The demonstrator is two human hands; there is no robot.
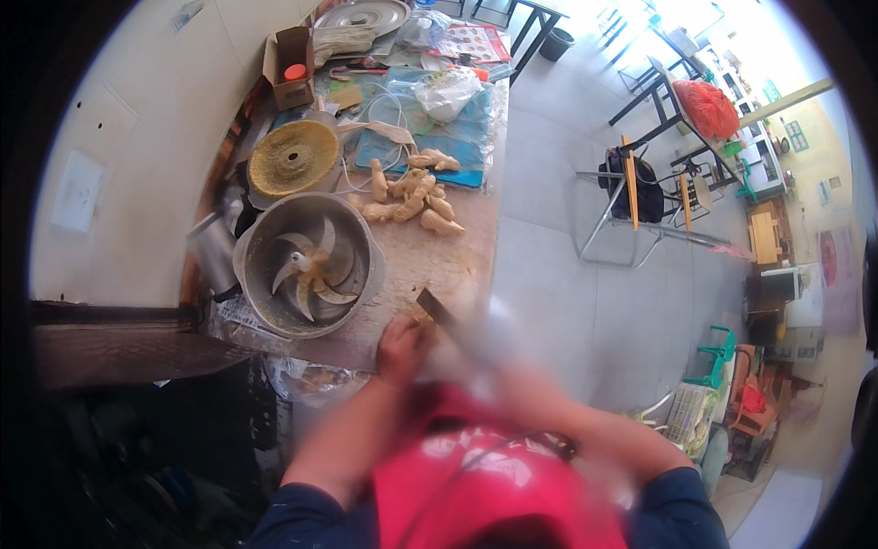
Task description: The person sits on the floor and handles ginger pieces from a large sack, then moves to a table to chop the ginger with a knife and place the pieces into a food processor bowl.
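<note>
My right hand [514, 377] is blurred and grips a knife, whose dark blade [439, 310] slants up and left over the worktop. My left hand [405, 346] rests on the worn chopping surface [446, 257] just left of the blade, fingers curled; small tan bits show by its fingertips, and what it holds is hidden. Beyond the hands lies a pile of ginger roots [411, 195]. To the left stands a grey, round metal bowl [241, 264] with several curved blades [312, 267] inside. Behind it is a round lid [291, 147] coated in yellow-brown residue.
A steel container [214, 250] leans beside the bowl. Farther back are a blue plastic sheet [459, 147], a white plastic bag [449, 89], an open cardboard box [291, 92] and a metal lid [360, 17]. Right of the worktop edge, a chair [634, 185] stands on the tiled floor.
</note>
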